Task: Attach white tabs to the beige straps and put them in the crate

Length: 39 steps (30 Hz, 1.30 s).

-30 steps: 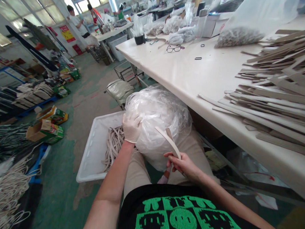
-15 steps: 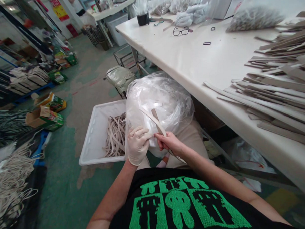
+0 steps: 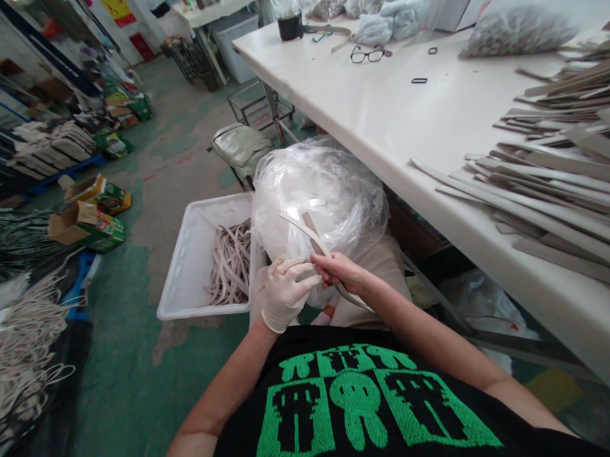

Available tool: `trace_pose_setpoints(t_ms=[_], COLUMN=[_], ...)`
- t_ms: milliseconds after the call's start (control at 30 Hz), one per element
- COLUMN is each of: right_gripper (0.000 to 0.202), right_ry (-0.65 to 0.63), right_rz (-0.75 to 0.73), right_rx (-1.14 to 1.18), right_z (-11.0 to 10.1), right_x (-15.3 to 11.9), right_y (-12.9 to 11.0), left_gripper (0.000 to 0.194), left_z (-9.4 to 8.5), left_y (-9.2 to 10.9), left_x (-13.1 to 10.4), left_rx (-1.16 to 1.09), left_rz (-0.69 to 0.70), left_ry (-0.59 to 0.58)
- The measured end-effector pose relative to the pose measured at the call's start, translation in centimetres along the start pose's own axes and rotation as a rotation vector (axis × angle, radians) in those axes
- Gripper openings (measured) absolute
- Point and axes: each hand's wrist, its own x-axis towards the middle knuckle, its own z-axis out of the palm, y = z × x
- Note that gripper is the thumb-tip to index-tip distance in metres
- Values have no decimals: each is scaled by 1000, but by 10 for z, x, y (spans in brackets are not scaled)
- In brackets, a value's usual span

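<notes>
My right hand (image 3: 342, 274) is closed around a beige-grey strap (image 3: 315, 238). Two flat lengths of it rise crossed above the fingers, and another part trails below toward my wrist. Beside it, my left hand (image 3: 288, 290) wears a pale thin glove. Its fingers are stretched out and slightly apart, with the tips close to the right fingers; whether they touch the strap is unclear. Just beyond both hands, a large clear plastic bag (image 3: 328, 181) with whitish contents rests against my legs.
A white bin (image 3: 179, 259) on my left holds loose straps (image 3: 229, 264). Many straps (image 3: 548, 193) lie across the right side of the white table (image 3: 381, 112), with eyeglasses (image 3: 367, 55) and a black buckle (image 3: 418, 81) farther back. A padded stool (image 3: 242, 147) stands beyond the bag.
My left hand has shifted slightly right, its fingers straightening toward my right hand. The right hand keeps hold of the strap and has moved a little to the right.
</notes>
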Motion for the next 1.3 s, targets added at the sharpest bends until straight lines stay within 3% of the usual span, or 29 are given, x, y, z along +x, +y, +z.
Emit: trace_pose_setpoints(t_ms=[133, 267, 400, 500, 600, 700, 767, 833, 933, 1033, 1167, 1300], right_gripper=[45, 50, 37, 27, 17, 24, 26, 28, 29, 36, 62, 63], right_ry=[-71, -41, 56, 156, 163, 112, 62, 25, 35, 113, 207, 299], right_rz=[36, -1, -37, -69, -98, -125, -133, -135, -130, -140, -177, -243], right_rx=[77, 46, -211, -310, -270, -225, -209, -205, -192, -147, -64, -55], right_z=[-4, -2, 4, 4, -1, -8, -11, -14, -14, -15, -22, -32], right_x=[8, 8, 6, 3, -4, -14, -19, -20, -17, -15, -27, -58], right_y=[-5, -9, -11, -15, -22, -30, -33, -34, -30, -25, -15, -1], left_gripper=[25, 24, 20, 20, 21, 23, 40, 53, 56, 47, 38, 21], left_z=[-3, -4, -3, -4, -5, -1, 4, 9, 15, 18, 21, 27], left_y=[6, 11, 19, 25, 29, 27, 24, 23, 27, 33, 33, 28], left_x=[2, 3, 8, 11, 6, -4, -7, -4, 7, 17, 23, 35], left_rx=[-45, -18, -23, -112, -306, -611, -907, -1205, -1528, -1656, -1726, -1800], left_rz=[42, 36, 16, -3, -225, -701, -993, -1181, -1251, -1252, -1299, -1414], left_ry=[-60, -93, -181, -176, -26, 89, 2, -161, -404, -515, -373, -115])
